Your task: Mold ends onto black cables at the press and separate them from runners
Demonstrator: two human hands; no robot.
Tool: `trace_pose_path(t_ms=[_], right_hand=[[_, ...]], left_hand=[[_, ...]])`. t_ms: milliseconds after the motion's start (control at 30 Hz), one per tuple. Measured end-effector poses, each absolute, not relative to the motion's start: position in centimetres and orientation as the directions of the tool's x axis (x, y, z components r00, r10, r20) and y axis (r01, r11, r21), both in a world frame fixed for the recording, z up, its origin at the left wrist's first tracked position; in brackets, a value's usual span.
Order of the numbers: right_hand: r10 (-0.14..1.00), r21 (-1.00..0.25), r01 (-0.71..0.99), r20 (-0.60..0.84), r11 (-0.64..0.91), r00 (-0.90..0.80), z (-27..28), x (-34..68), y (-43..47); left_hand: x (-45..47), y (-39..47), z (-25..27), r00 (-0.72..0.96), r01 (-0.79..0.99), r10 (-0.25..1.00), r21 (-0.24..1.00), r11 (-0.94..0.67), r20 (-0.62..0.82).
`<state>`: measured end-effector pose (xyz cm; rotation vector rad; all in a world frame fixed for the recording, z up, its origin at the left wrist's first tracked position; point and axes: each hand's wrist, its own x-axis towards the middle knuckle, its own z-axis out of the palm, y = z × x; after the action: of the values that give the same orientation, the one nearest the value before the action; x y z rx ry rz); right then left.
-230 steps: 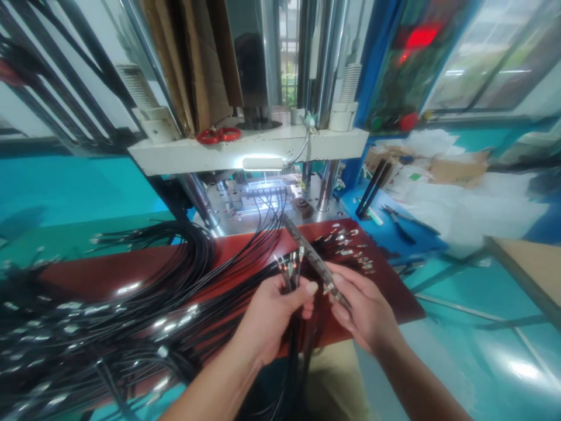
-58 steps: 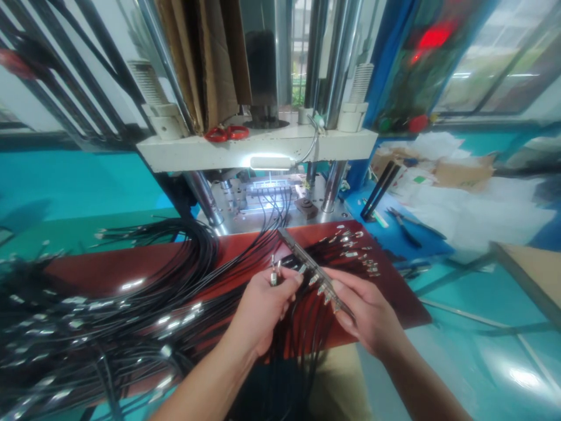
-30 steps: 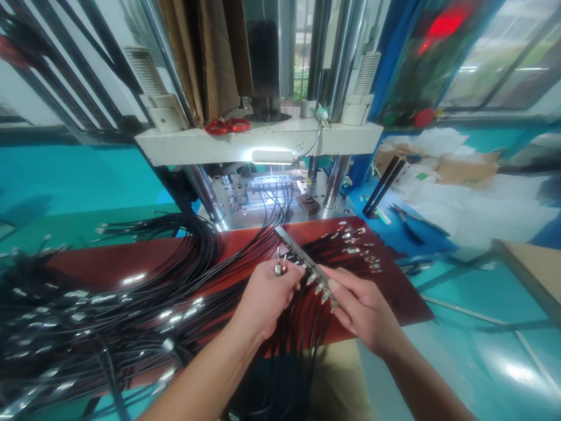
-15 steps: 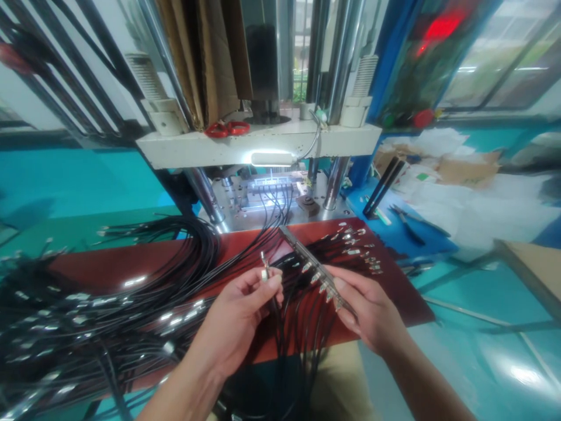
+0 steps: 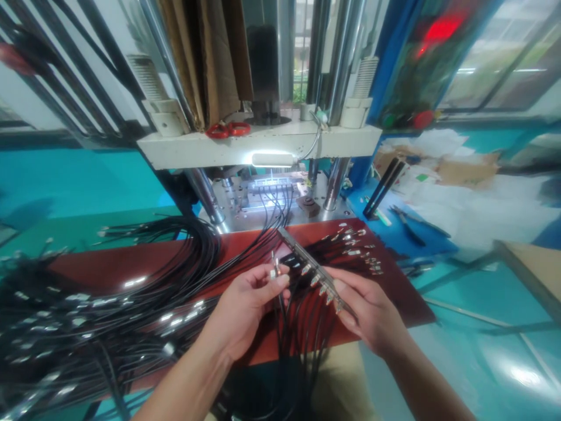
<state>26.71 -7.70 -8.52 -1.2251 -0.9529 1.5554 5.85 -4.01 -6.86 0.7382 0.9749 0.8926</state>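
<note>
Between thumb and fingers, my left hand (image 5: 254,304) pinches a black cable's metal connector (image 5: 275,271), its tip pointing up. My right hand (image 5: 368,304) is closed on the near end of a long metal bar (image 5: 309,260), which slants up and to the left. Several metal connectors (image 5: 322,286) sit in a row along the bar's lower edge, with black cables (image 5: 302,327) hanging below. The connector in my left hand is close to the bar's left side; I cannot tell whether they touch.
A press with a white crossbeam (image 5: 210,146) and a lit mould (image 5: 269,190) stands ahead. Black cable bundles (image 5: 188,245) cover the left of the reddish-brown board (image 5: 394,298). Red-handled scissors (image 5: 228,130) lie on the beam. Pliers (image 5: 407,225) rest at right.
My left hand has moved slightly right and up with the connector, closer to the bar. My right hand and the bar have stayed almost still.
</note>
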Motion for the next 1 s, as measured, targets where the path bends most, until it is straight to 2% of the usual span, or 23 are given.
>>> trace_pose_path(t_ms=[267, 467, 600, 800, 1000], right_hand=[[0.953, -0.931, -0.203, -0.290, -0.302, -0.091, -8.4, 26.6, -7.7], [0.948, -0.932, -0.175, -0.307, -0.318, -0.088, -8.5, 26.7, -7.8], [0.949, -0.936, -0.162, -0.301, -0.312, -0.090, -8.6, 26.7, -7.7], [0.957, -0.942, -0.175, -0.269, -0.285, -0.109, -8.5, 26.7, -7.7], [0.960, -0.943, -0.190, -0.256, -0.273, -0.113, -8.4, 26.6, -7.8]], left_hand=[[5.3, -4.4, -6.9, 0.279, -0.295, 0.885, 0.844, 0.449, -0.373], [6.3, -3.7, -7.0, 0.187, -0.292, 0.919, 0.873, 0.390, -0.348], [7.2, -3.2, -7.1, 0.178, -0.193, 0.941, 0.928, 0.319, -0.287], [7.9, -2.6, -7.3, 0.193, -0.017, 0.938, 0.954, 0.298, -0.289], [7.7, -2.0, -7.2, 0.262, 0.015, 0.908, 0.942, 0.334, -0.326]])
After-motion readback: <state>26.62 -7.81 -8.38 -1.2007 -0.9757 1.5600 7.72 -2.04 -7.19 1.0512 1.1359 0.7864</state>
